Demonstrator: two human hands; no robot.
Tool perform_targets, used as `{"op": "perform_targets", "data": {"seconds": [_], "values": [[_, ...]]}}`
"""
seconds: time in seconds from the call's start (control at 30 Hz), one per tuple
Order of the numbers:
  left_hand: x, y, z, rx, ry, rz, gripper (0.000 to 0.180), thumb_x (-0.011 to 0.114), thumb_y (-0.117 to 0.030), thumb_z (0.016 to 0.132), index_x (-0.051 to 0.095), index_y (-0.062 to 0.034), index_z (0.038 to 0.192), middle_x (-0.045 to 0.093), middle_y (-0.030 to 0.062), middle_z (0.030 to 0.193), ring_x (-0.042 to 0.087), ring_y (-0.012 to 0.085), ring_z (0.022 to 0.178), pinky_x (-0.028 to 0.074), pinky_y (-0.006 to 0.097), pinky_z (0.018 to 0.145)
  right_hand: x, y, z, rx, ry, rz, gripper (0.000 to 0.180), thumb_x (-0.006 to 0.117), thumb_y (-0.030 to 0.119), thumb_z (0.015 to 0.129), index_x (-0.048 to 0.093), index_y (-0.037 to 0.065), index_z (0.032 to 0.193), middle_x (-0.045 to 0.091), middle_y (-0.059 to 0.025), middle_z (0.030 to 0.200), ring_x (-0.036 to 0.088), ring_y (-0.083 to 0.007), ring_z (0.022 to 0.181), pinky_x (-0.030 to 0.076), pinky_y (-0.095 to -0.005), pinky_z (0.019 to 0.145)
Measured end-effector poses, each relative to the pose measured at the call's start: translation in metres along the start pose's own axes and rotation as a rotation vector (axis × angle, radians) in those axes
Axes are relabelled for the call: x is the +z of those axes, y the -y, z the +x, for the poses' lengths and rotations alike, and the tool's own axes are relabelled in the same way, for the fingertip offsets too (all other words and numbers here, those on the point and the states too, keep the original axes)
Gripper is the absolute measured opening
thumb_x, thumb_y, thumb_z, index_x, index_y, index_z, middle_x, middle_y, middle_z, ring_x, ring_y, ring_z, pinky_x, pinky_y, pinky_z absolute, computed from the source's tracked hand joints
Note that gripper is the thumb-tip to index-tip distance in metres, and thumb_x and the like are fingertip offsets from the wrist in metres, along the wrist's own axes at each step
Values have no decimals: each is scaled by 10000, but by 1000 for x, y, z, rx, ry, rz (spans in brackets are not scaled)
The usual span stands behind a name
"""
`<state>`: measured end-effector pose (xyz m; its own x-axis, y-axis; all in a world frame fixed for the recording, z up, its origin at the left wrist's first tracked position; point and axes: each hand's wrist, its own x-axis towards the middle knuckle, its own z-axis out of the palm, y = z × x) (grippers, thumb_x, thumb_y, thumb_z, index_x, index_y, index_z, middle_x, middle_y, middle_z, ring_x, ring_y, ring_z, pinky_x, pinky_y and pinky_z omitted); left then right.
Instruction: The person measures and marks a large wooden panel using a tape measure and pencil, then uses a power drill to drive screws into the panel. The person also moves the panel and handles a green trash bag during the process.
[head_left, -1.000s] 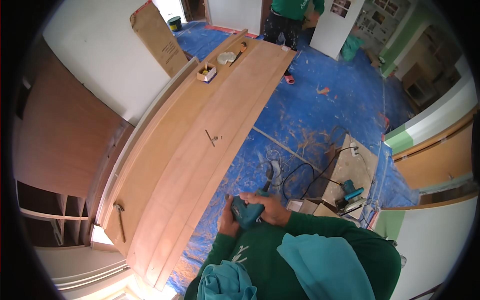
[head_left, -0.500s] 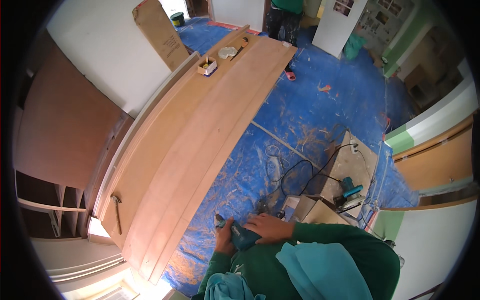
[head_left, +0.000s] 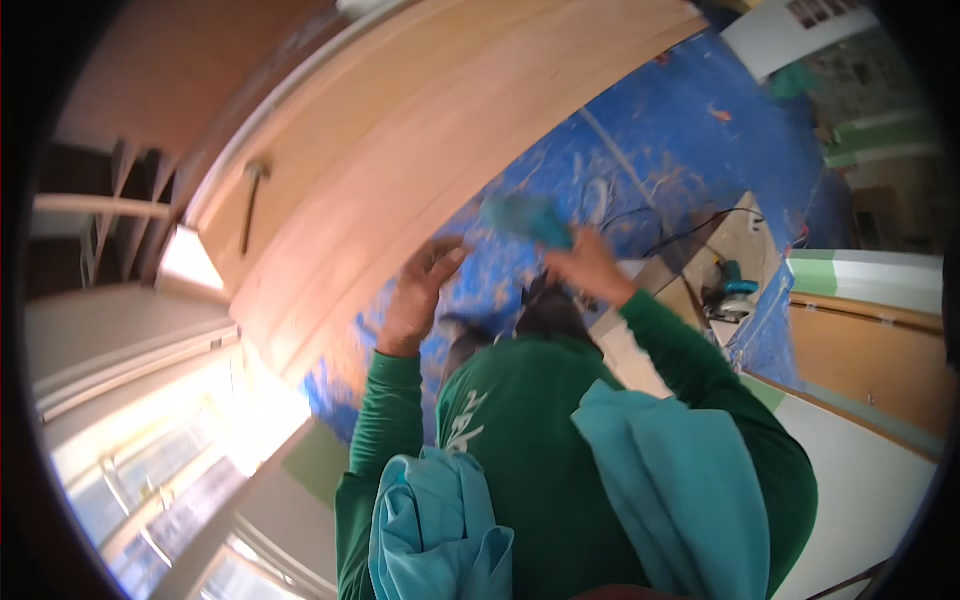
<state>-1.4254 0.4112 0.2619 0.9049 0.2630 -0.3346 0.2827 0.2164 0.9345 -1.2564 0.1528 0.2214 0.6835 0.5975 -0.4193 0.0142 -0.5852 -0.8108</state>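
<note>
My right hand (head_left: 588,268) is raised in front of me and grips a teal power tool (head_left: 528,218), which is blurred by motion. My left hand (head_left: 420,292) is lifted beside it with fingers spread, holding nothing, close to the edge of the long wooden panel (head_left: 400,130). Both arms wear green sleeves. Below the hands lies the blue floor sheet (head_left: 640,170), streaked with dust. A hammer (head_left: 250,200) rests on the panel's near end.
A second teal power tool (head_left: 728,290) lies on a low wooden board at the right, with a black cable (head_left: 690,225) looping across the floor. Dark shelving stands at the left. Bright window frames fill the lower left. A green-edged cabinet stands right.
The view has tilted sharply down and left. My right hand has lifted the teal tool up from my chest, and my left hand has let go of it and opened.
</note>
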Motion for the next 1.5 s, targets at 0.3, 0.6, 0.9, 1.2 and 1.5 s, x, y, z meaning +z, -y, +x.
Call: {"op": "perform_targets", "data": {"seconds": [0.3,0.6,0.9,1.2,1.5], "values": [[12,-150,-186,953,682,-853,356,554,-57,1025,651,137,1308,697,243,1223,647,419,1134,545,475,975,-29,136,1,-263,57,850,490,627,117,950,566,-7,1419,703,-173,1297,670,-210,784,555,-341,688],[31,-155,-175,1328,300,-635,327,620,-51,1037,652,179,1268,715,303,1212,704,403,966,593,439,845,-82,245,-11,-776,188,959,602,572,98,1002,398,-31,1564,541,-266,1507,581,-216,923,501,-356,781],[65,-40,16,435,32,196,746,830,-219,943,484,-5,1568,633,216,1454,626,316,1322,554,441,1067,-120,290,-38,-1105,296,1059,561,564,104,1035,401,-28,1556,543,-286,1492,624,-285,1033,532,-419,868],[95,-24,97,432,-84,-117,353,748,-250,1012,712,42,1205,772,163,1009,729,234,1004,565,398,908,-132,285,-48,-1206,127,1057,530,574,122,1019,461,-36,1513,601,-283,1430,663,-303,1030,542,-435,860],[18,-27,82,378,95,-174,217,797,-17,915,758,22,1125,737,85,979,699,168,943,558,339,906,-119,288,-63,-1253,-252,1042,497,593,141,1000,506,-38,1455,722,-219,1261,769,-265,827,648,-385,668]]}}
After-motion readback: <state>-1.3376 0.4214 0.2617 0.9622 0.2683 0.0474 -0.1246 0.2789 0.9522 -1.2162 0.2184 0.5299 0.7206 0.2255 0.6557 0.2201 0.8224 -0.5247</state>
